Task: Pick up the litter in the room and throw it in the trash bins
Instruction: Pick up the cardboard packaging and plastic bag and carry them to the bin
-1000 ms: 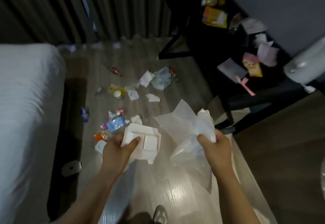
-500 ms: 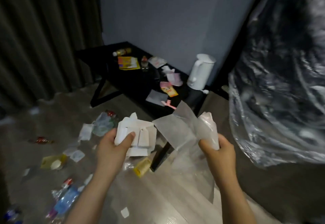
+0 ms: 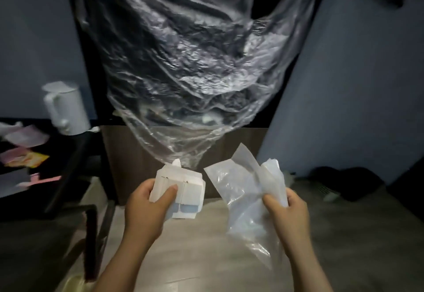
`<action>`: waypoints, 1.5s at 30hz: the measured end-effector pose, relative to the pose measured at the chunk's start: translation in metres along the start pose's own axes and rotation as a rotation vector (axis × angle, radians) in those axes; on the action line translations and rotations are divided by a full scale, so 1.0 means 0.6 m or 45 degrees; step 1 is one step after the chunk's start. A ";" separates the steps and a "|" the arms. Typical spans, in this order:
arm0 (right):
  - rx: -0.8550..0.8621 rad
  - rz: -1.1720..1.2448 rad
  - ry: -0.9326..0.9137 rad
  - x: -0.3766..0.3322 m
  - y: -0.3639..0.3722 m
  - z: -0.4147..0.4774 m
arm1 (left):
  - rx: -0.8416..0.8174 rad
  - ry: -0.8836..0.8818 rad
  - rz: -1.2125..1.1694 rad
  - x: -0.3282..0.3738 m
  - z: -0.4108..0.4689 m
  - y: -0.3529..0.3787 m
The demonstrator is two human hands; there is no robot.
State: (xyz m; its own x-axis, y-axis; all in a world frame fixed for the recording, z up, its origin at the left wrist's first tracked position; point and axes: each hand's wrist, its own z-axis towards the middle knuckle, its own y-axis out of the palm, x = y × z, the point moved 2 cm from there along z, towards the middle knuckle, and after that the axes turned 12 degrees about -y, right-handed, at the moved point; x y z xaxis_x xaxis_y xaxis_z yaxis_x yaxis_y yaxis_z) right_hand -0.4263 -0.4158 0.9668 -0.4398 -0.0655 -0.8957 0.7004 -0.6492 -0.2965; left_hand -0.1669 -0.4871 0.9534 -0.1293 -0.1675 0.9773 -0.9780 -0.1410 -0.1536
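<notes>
My left hand (image 3: 146, 209) grips a flattened white cardboard box (image 3: 183, 188), thumb across its front. My right hand (image 3: 286, 211) holds a crumpled clear plastic bag (image 3: 243, 197) with a white paper piece sticking up from it. Both hands are held out at waist height. Straight ahead hangs a large clear plastic sheet (image 3: 195, 62) draped over something dark; what it covers is hidden.
A black low table (image 3: 57, 188) stands at the left with a white kettle (image 3: 65, 108) and pink, yellow and white wrappers (image 3: 25, 156) on it. Grey walls flank the plastic. A dark heap (image 3: 344, 181) lies on the floor at the right.
My view has swung right, away from the littered floor and bed, onto the draped plastic. Both hands keep the same hold on the box and the bag.
</notes>
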 end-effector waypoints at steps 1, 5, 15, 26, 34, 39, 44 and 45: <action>0.063 -0.023 0.017 0.012 -0.037 0.007 | -0.052 0.026 0.013 0.010 -0.004 0.039; 0.281 -0.093 0.075 0.061 -0.192 0.034 | -0.243 0.110 0.019 0.052 -0.045 0.213; 0.594 -0.218 0.225 0.221 -0.579 0.101 | -0.612 0.147 0.043 0.099 -0.205 0.626; 0.870 -0.311 0.424 0.386 -0.796 0.171 | -0.886 0.154 0.201 0.105 -0.244 0.973; 0.885 -0.366 0.427 0.485 -0.834 0.411 | -0.937 0.152 0.198 0.151 -0.119 1.215; 0.864 -0.362 0.398 0.524 -0.843 0.584 | -0.929 0.113 0.191 0.203 -0.023 1.346; 0.818 -0.355 0.399 0.588 -0.857 0.711 | -0.948 0.057 0.233 0.214 0.040 1.467; 0.812 -0.361 0.411 0.605 -0.864 0.733 | -0.940 0.058 0.242 0.215 0.052 1.492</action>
State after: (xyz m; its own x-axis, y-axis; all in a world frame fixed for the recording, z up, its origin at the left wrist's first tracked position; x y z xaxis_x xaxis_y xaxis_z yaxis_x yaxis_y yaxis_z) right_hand -1.1963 -0.4365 0.9409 -0.2999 0.3296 -0.8952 0.0824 -0.9260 -0.3685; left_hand -1.0538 -0.6651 0.9373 -0.2976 -0.0812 0.9512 -0.7918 0.5777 -0.1984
